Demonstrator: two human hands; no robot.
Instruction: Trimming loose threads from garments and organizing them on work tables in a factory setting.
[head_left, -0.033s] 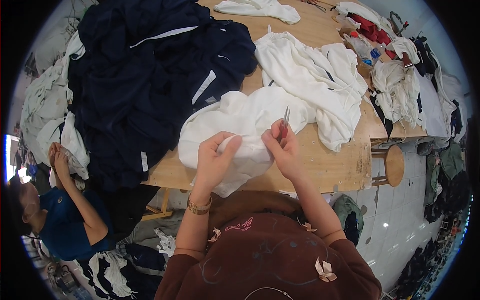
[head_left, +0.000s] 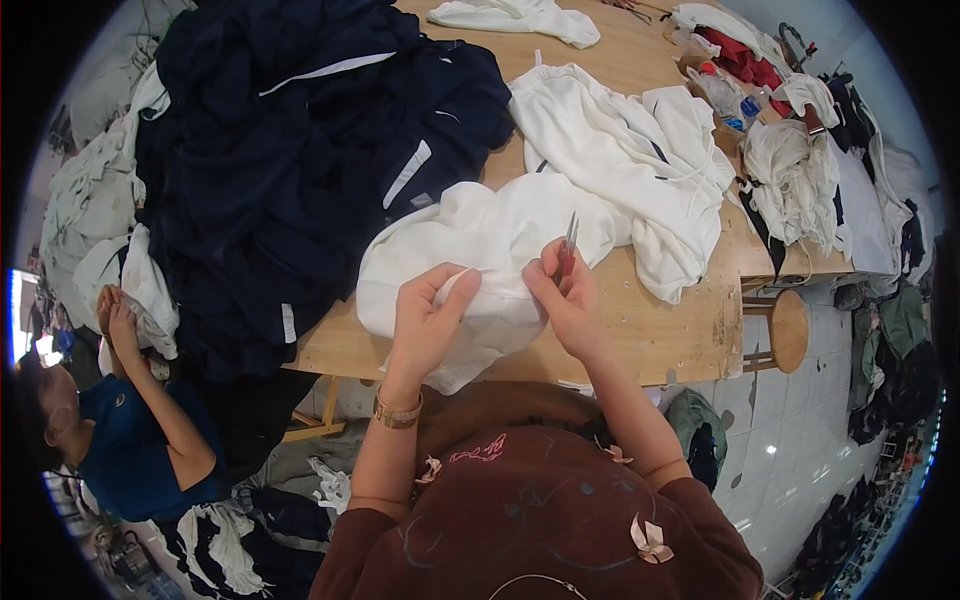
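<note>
The left hand (head_left: 428, 312) pinches a fold of the soft white garment (head_left: 470, 240) lying crumpled at the near edge of the worn wooden table (head_left: 660, 335). The right hand (head_left: 566, 292) is closed around small red-handled snips (head_left: 568, 248), thin metal blades pointing up, probably just above the cloth. A heap of dark navy clothes (head_left: 300, 150) lies just beside.

The garment (head_left: 480, 250) under the hands is plain white. The thread snips (head_left: 567, 250) have a red handle. The heap of clothes (head_left: 300, 150) is navy with white stripes. The surface (head_left: 660, 330) is pale wood.
</note>
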